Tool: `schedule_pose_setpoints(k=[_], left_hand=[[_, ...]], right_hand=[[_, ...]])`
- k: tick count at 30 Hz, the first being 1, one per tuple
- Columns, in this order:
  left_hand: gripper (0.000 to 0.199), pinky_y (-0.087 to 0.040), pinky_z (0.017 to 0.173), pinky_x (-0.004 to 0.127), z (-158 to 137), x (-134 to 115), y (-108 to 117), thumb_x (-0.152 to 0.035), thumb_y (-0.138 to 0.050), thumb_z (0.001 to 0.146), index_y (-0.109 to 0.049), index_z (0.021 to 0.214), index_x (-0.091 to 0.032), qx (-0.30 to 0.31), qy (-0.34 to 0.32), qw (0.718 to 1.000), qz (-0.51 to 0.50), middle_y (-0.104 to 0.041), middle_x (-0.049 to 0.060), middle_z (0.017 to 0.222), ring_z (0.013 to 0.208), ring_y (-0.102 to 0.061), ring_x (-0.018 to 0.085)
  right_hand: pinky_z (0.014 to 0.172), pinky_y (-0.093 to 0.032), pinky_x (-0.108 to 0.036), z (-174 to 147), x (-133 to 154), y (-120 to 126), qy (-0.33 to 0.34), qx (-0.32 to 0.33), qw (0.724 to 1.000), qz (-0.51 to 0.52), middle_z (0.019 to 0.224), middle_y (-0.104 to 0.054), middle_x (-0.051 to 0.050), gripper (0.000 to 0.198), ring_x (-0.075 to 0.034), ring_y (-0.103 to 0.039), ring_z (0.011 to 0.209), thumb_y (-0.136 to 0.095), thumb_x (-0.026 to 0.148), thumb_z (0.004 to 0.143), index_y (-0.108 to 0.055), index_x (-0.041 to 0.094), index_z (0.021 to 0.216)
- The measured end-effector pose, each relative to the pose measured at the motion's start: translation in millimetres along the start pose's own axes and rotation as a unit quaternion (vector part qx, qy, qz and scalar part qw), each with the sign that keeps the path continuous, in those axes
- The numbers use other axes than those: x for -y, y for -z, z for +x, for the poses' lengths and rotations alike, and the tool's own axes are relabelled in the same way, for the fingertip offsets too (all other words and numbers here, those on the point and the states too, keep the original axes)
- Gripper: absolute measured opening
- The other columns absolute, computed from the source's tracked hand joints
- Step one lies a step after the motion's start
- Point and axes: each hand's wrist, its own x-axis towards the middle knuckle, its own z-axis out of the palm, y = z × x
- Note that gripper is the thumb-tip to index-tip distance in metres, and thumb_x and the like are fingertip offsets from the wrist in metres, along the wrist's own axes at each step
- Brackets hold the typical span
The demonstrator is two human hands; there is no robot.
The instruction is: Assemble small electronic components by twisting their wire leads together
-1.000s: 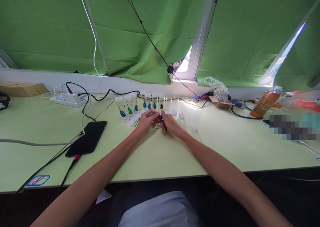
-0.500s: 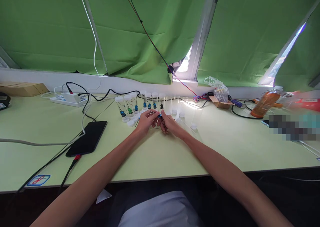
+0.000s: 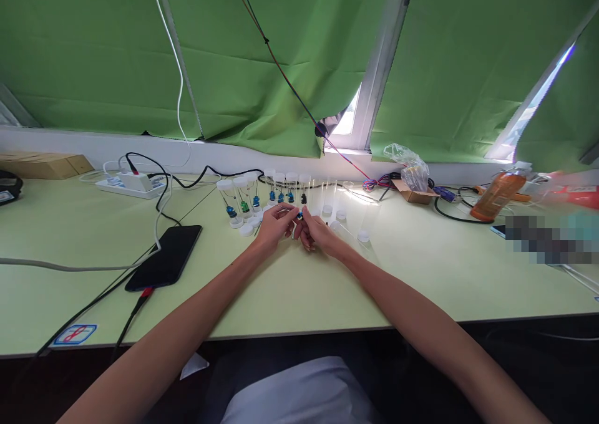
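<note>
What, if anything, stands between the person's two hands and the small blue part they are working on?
Nothing visible does. The left hand and right hand meet at the small blue part, fingertips pinched around it. The row of clear tubes stands just behind, the loose white caps lie to the left; neither comes between.

Bright window glare – bowed edges, blurred right side

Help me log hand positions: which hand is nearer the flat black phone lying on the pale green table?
Left. The left hand is nearer the flat black phone, which lies off to its left; the right hand is farther away, beyond the left hand.
</note>
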Motion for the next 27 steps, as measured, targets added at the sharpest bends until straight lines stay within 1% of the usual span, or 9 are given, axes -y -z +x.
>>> schedule_pose_setpoints(k=[6,13,20,27], left_hand=[[0.037,-0.031,0.040,0.023,-1.7,-3.2,-1.9,-0.047,-0.078,0.066,-0.061,0.077,-0.016,-0.006,-0.001,1.000,0.013,-0.062,0.001,0.059,0.042,-0.044,0.008],[0.037,-0.030,0.038,0.023,-0.6,-2.3,-0.6,-0.046,-0.078,0.065,-0.060,0.077,-0.016,-0.011,-0.002,1.000,0.015,-0.058,-0.002,0.056,0.040,-0.043,0.008],[0.037,-0.029,0.038,0.023,-0.9,-1.9,-0.1,-0.046,-0.079,0.064,-0.060,0.077,-0.016,-0.011,0.007,1.000,0.019,-0.058,-0.001,0.055,0.040,-0.044,0.008],[0.039,-0.030,0.038,0.023,0.0,-1.0,0.3,-0.048,-0.078,0.064,-0.062,0.078,-0.016,-0.006,0.004,1.000,0.031,-0.058,-0.001,0.055,0.040,-0.044,0.008]], right_hand=[[0.037,-0.031,-0.022,0.9,-2.3,0.5,0.017,-0.009,1.000,0.002,0.035,-0.043,0.001,0.080,-0.009,-0.040,0.031,-0.020,0.079,0.086,-0.058,0.015,0.055],[0.039,-0.032,-0.023,0.1,-1.0,0.7,0.027,-0.014,1.000,-0.005,0.034,-0.042,0.001,0.081,-0.009,-0.040,0.031,-0.019,0.078,0.087,-0.058,0.016,0.053],[0.041,-0.032,-0.023,-0.1,3.6,1.9,0.037,-0.028,0.999,-0.003,0.033,-0.040,0.001,0.082,-0.008,-0.039,0.032,-0.019,0.078,0.087,-0.058,0.016,0.050],[0.040,-0.030,-0.023,2.5,1.6,3.7,0.029,-0.023,0.999,0.025,0.033,-0.039,0.001,0.082,-0.009,-0.038,0.032,-0.022,0.078,0.087,-0.058,0.016,0.049]])
